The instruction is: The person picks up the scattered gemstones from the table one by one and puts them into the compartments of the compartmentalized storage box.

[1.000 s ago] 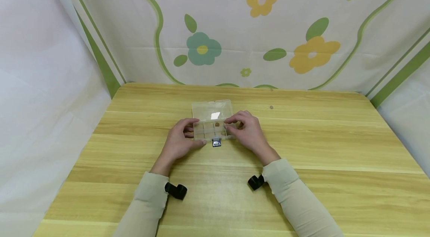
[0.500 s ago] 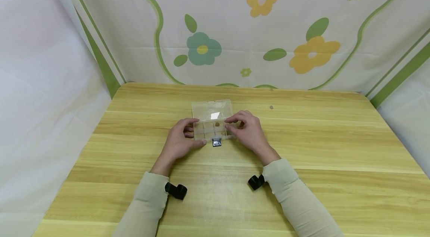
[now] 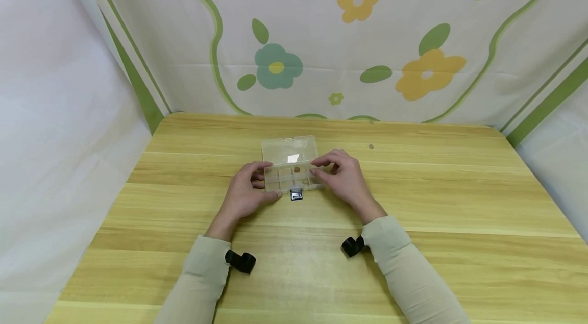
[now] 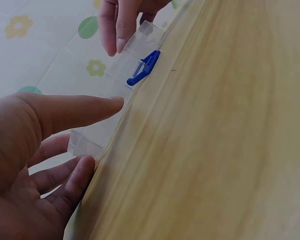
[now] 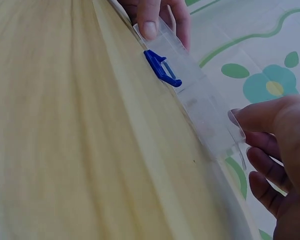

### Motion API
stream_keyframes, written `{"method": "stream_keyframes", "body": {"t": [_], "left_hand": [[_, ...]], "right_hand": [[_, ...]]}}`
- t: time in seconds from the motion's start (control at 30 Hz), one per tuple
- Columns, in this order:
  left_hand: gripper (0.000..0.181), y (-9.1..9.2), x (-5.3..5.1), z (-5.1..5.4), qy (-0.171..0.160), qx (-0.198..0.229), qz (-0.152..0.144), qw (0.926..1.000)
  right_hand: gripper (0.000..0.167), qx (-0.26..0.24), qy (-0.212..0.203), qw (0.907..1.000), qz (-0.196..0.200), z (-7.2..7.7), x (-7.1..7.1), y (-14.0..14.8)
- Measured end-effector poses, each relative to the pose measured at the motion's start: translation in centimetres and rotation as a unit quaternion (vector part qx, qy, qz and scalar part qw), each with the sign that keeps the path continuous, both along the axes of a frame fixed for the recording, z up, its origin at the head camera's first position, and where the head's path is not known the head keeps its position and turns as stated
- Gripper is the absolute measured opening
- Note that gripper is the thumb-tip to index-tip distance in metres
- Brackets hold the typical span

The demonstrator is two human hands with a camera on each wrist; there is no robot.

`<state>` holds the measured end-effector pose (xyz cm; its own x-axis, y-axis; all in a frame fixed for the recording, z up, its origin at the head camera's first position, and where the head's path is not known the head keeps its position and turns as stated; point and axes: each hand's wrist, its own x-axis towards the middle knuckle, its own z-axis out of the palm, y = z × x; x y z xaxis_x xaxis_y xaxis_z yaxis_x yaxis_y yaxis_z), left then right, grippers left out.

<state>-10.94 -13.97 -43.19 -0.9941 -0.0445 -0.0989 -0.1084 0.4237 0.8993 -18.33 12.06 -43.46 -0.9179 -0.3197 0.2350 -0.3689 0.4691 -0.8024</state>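
Note:
A clear plastic compartment box (image 3: 286, 178) stands on the table with its lid (image 3: 287, 149) folded back. My left hand (image 3: 245, 189) holds its left end, thumb at the front edge and fingers at the far side. A blue latch (image 3: 296, 194) hangs at the front, also plain in both wrist views. One small brown round piece (image 3: 296, 170) lies in a back compartment, and a paler one (image 3: 305, 181) in a front compartment. My right hand (image 3: 342, 176) is over the box's right end, thumb and index fingertips slightly apart; nothing shows between them.
A small grey disc (image 3: 371, 146) lies on the wooden table (image 3: 436, 186) behind and right of the box. Another tiny spot (image 3: 371, 122) shows at the back edge. A white flowered cloth (image 3: 317, 48) hangs behind the table.
My right hand has drawn slightly right, its thumb and index fingertips moving away from the middle of the box. The left hand and the box stay in place.

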Motion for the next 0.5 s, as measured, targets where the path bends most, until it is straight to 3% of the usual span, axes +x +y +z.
{"method": "stream_keyframes", "body": {"t": [0.5], "left_hand": [[0.074, 0.0, 0.1, 0.0, 0.0, 0.004, 0.001, 1.0]], "right_hand": [[0.01, 0.001, -0.029, 0.9987, -0.042, -0.1, -0.8, 1.3]]}}
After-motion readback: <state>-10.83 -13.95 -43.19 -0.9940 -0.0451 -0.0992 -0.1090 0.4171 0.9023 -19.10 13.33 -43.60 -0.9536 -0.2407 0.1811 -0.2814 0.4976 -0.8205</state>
